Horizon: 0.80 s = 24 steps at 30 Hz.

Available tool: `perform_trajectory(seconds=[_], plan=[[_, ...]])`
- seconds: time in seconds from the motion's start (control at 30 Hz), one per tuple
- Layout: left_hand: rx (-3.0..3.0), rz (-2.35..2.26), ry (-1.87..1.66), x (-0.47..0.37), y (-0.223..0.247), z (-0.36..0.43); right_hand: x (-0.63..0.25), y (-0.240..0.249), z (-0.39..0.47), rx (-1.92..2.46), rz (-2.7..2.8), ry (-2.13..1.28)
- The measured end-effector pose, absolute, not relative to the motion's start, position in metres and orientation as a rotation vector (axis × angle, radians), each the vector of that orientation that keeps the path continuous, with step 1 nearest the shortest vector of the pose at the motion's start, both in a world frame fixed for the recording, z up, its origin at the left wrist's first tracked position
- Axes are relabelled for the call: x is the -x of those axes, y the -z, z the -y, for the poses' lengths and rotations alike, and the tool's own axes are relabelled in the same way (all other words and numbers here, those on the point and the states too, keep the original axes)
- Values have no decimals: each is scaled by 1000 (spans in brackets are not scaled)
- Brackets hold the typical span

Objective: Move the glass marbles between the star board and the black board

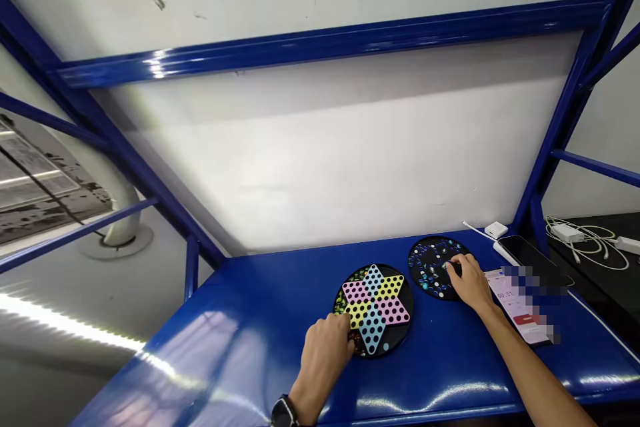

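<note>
A round black Chinese checkers board with a pink, yellow and light-blue star lies on the blue table. Green and yellow marbles sit at its left, dark red ones at its lower left. My left hand is closed at the board's lower-left edge; its fingertips are partly hidden, so what they hold cannot be seen. To the right is a round black tray scattered with blue, teal and white marbles. Over its right side my right hand reaches in, thumb and fingers drawn together; anything between them is too small to make out.
A phone showing a timer lies right of the tray, beside a dark phone. A white charger and cables lie at the right. Blue metal bars frame the table against a white wall.
</note>
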<state>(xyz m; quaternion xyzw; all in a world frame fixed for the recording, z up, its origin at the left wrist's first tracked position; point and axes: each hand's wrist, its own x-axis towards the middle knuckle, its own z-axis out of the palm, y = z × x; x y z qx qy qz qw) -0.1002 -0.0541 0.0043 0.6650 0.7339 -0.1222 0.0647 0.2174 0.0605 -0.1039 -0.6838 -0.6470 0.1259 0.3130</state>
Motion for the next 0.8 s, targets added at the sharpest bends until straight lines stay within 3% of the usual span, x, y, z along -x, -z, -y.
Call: perform_trajectory(seconds=[0.8], plan=[[-1939,-2264,360,96,7,45,-213,110,-59,1641,1747,-305]])
